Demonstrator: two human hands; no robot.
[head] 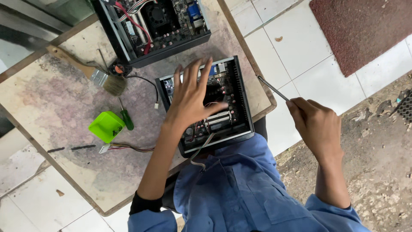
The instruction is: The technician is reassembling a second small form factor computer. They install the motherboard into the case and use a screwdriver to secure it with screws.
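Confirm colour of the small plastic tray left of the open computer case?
Bright lime green; the small plastic tray sits beside a green-handled screwdriver. Head view shows it best.

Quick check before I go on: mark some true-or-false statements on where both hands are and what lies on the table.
1. The left hand rests spread over the open computer case nearest the person. True.
2. The right hand is empty. False: it grips a thin metal tool off the table's edge.
3. The paintbrush lies inside the green tray. False: it lies on the table, beyond the tray.
4. A second open case sits farther back. True.
5. A green-handled screwdriver lies beside the tray. True.
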